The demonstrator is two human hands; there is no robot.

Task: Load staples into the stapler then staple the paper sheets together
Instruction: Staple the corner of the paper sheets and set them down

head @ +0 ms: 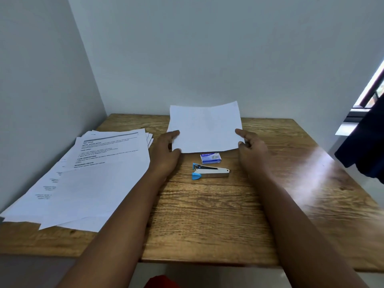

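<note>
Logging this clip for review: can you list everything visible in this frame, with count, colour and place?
held paper sheets: count unclear, white, raised above the table's far middle, gripped at both lower corners
paper pile: many sheets, white with black print, fanned over the table's left side
staple box: one, blue and white, on the table just below the held sheets
stapler: one, silver with light blue ends, lying nearer than the box
table: one, brown wood grain, in the wall corner
dark cloth: one, navy, at the right edge
window: one, partly seen, upper right
left hand: holds the sheets' lower left corner
right hand: holds the sheets' lower right corner
</note>
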